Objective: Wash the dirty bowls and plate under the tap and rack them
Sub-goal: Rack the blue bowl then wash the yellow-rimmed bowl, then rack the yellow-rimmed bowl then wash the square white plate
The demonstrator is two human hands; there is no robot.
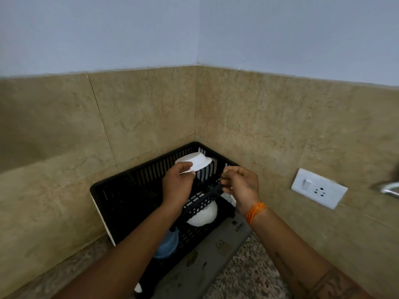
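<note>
Your two forearms come up from the bottom of the frame, both bare, with no sleeves in view. Your right wrist carries an orange thread band (pixel 255 212), several strands wound together, at centre right of the frame. Dark tattoo markings (pixel 328 283) run along your right forearm toward the lower right corner; the pattern is too blurred to read. Your left hand (pixel 176 186) and right hand (pixel 241 183) wear no gloves or rings that you can make out.
</note>
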